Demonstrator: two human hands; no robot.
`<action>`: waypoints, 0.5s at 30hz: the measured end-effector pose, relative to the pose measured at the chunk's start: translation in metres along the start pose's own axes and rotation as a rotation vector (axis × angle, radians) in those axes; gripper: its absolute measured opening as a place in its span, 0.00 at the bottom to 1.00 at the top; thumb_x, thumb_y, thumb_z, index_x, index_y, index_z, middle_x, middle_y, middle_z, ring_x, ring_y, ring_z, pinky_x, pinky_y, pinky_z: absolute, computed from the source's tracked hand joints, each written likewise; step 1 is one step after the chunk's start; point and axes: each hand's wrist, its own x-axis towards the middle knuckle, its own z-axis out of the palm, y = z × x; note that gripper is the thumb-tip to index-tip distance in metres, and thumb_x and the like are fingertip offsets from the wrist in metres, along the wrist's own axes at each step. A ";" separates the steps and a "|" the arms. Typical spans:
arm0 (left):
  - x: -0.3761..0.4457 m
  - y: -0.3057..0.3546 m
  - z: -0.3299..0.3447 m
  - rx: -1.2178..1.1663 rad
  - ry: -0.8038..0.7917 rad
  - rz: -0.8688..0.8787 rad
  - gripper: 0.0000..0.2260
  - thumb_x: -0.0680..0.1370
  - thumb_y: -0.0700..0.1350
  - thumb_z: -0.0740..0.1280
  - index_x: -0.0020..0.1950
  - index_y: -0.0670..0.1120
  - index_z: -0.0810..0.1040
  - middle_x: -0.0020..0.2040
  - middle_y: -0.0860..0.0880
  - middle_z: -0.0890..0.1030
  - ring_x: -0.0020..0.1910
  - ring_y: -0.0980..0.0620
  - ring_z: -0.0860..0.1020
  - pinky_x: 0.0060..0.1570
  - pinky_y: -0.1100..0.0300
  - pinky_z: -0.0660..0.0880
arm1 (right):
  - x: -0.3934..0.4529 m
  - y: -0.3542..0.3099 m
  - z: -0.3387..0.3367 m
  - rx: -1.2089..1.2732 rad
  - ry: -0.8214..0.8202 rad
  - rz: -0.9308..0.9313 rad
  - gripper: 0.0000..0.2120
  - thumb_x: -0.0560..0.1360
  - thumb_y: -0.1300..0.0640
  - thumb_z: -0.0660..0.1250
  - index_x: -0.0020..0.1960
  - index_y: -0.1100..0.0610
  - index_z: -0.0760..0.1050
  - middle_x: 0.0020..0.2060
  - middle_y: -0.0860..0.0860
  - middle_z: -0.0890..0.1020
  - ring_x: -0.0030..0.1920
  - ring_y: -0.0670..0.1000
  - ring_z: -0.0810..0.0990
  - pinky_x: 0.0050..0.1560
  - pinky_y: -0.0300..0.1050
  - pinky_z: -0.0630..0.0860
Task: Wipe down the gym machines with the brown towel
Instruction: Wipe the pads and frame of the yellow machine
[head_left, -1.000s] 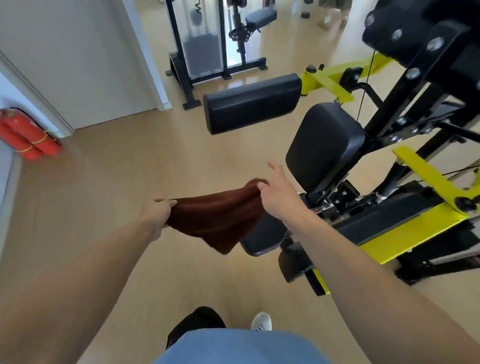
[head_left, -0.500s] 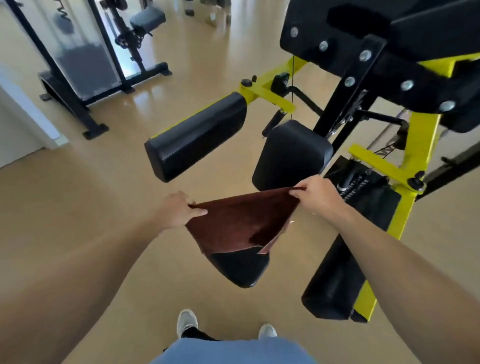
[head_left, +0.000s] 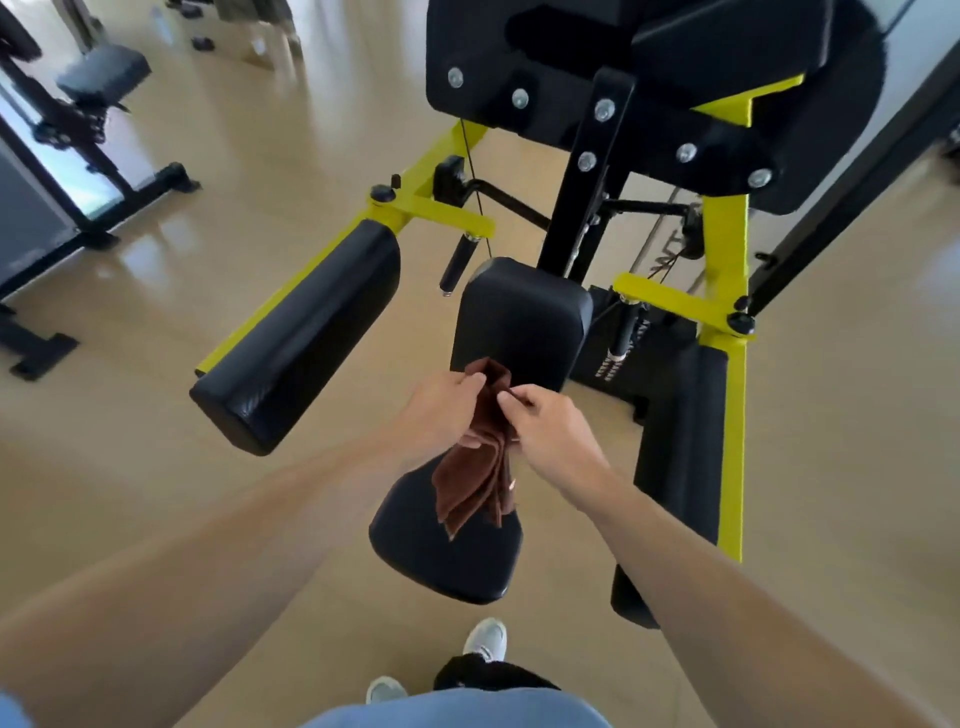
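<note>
Yellow steel tubing and black padding make up the gym machine (head_left: 727, 249), which fills the upper and right part of the view. Its left arm pad (head_left: 301, 338) is seen as a long black cushion slanting from upper right down to lower left, with a matching right arm pad (head_left: 675, 457) set nearly vertical along the yellow upright. Between them the back pad (head_left: 519, 317) is shown above the seat (head_left: 447, 551), whose rounded end points toward the viewer. A second machine (head_left: 78, 150) is visible at far left on the tan floor (head_left: 182, 519). The brown towel (head_left: 475, 467) is held bunched over the seat, just in front of the back pad; its long axis runs roughly vertically, its loose folded corners hanging down toward the seat. Its upper part is gripped by the curled fingers of the left hand (head_left: 441, 410), while an edge is pinched by the right hand (head_left: 550, 431).
</note>
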 end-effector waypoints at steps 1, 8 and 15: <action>-0.003 0.007 -0.001 -0.056 -0.028 -0.016 0.15 0.85 0.52 0.53 0.60 0.45 0.74 0.50 0.43 0.82 0.43 0.46 0.83 0.42 0.53 0.83 | -0.003 -0.002 0.000 -0.015 -0.020 -0.031 0.11 0.81 0.41 0.65 0.56 0.45 0.81 0.46 0.43 0.86 0.48 0.45 0.85 0.52 0.47 0.82; -0.008 0.063 -0.042 0.236 -0.365 0.117 0.30 0.83 0.49 0.44 0.53 0.38 0.85 0.45 0.41 0.87 0.47 0.44 0.86 0.52 0.53 0.81 | 0.010 -0.009 -0.017 0.139 0.000 -0.170 0.08 0.80 0.53 0.72 0.58 0.46 0.82 0.46 0.42 0.87 0.47 0.40 0.84 0.48 0.37 0.80; 0.036 0.092 -0.098 0.387 -0.363 0.341 0.17 0.76 0.51 0.71 0.65 0.52 0.77 0.57 0.53 0.83 0.59 0.52 0.79 0.60 0.53 0.72 | 0.044 -0.038 -0.044 0.302 -0.056 -0.253 0.12 0.85 0.61 0.62 0.54 0.47 0.82 0.49 0.44 0.87 0.53 0.46 0.85 0.57 0.41 0.80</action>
